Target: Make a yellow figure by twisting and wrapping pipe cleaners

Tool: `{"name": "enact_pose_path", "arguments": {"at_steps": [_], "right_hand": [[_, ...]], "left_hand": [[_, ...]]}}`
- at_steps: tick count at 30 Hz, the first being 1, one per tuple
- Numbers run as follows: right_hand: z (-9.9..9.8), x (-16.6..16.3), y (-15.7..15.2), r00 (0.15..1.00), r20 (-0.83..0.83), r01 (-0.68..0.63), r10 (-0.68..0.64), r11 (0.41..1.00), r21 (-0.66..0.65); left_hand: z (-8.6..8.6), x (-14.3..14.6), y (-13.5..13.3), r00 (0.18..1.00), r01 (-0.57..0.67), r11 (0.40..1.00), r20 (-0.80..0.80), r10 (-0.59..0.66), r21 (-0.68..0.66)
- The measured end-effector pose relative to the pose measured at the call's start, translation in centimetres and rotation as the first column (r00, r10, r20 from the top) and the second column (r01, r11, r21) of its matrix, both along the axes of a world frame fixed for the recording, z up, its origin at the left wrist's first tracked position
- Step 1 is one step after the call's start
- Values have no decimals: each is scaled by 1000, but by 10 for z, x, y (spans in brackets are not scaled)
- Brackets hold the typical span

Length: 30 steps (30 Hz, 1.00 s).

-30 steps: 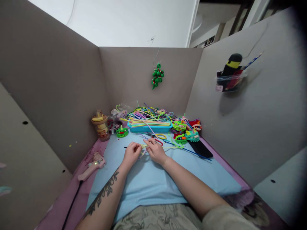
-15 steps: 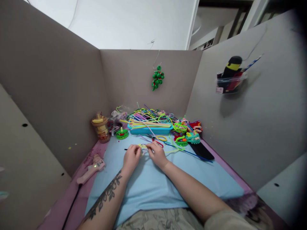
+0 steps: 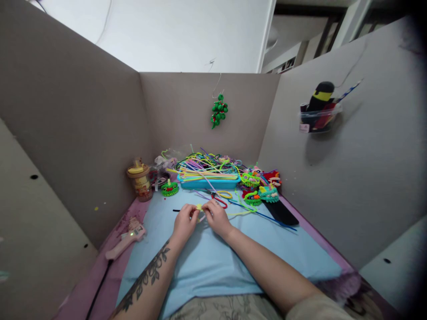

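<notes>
Between my fingertips is a small yellow pipe-cleaner piece (image 3: pixel 199 207), with a pale strand hanging below it. My left hand (image 3: pixel 185 221) pinches it from the left and my right hand (image 3: pixel 216 217) from the right; the fingers cover much of it. Just beyond my right hand lie red-and-yellow-handled scissors (image 3: pixel 223 199). A light green pipe cleaner (image 3: pixel 245 212) and a blue pipe cleaner (image 3: pixel 267 216) stretch out to the right on the blue cloth (image 3: pixel 230 262).
A blue tray (image 3: pixel 210 182) heaped with pipe cleaners stands at the back. Left are a lidded cup (image 3: pixel 140 184), a green fuzzy figure (image 3: pixel 170 188) and a pink glue gun (image 3: pixel 125 242). Several fuzzy figures (image 3: pixel 268 194) and a black flat strip (image 3: pixel 280 212) lie right. Grey panels enclose three sides.
My hands have come slightly closer together, and the yellow piece sits a little higher between my fingertips. The view has shifted slightly; the other things stay put.
</notes>
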State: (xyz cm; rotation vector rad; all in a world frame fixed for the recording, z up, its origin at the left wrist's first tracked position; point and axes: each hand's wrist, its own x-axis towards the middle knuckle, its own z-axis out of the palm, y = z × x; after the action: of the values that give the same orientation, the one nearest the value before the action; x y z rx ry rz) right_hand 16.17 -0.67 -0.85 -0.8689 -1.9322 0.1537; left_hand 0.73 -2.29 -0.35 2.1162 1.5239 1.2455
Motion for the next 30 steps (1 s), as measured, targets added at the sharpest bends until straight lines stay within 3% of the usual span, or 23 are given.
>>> {"name": "enact_pose_path", "arguments": {"at_steps": [14,30], "right_hand": [[-3,-3,1,999,7,-43,44,994,-98],[0,-7,-5,998,-49,-38,33,995,-91]], "left_hand": [[-3,1,0,1000,16,999,-26,-15,46],[0,4,-5,999,-39,998,34,37,57]]}}
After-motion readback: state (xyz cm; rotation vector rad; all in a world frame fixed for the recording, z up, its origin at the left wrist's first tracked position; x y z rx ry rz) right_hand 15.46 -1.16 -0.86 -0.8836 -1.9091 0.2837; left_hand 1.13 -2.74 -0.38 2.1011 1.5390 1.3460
